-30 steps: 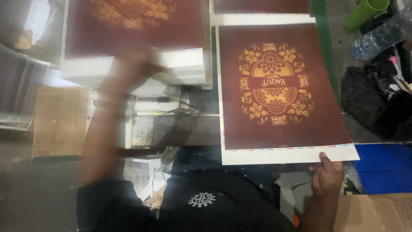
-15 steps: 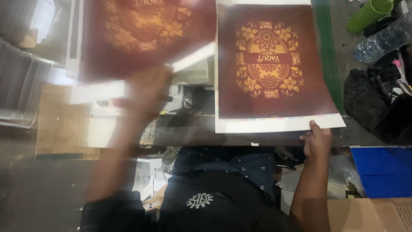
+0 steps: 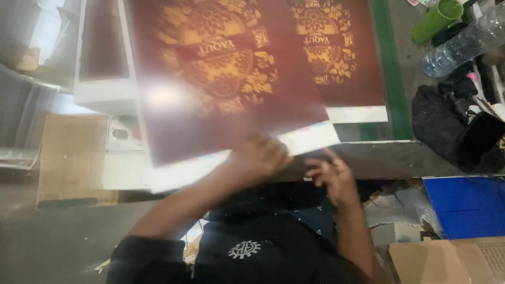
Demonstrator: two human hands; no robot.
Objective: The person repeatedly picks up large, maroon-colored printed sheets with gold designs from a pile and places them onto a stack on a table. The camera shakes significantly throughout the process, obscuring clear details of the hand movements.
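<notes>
My left hand (image 3: 260,155) grips the near white edge of a large dark red printed sheet (image 3: 221,79) with a gold flower pattern, held tilted and blurred above the bench. My right hand (image 3: 331,176) hovers just right of it with fingers spread, holding nothing. A second dark red sheet (image 3: 347,58) of the same print lies flat on the bench (image 3: 384,158), partly covered by the held sheet. A stack of similar sheets (image 3: 100,79) sits at the left.
A green cup (image 3: 436,18), a clear plastic bottle (image 3: 463,42) and a black bag (image 3: 447,126) lie at the right. A blue box (image 3: 468,202) and a cardboard box (image 3: 452,260) stand lower right. A wooden board (image 3: 73,158) is at the left.
My left hand has carried a sheet from the left stack rightward over the bench. My right hand pushed the other sheet away and let go of its edge.
</notes>
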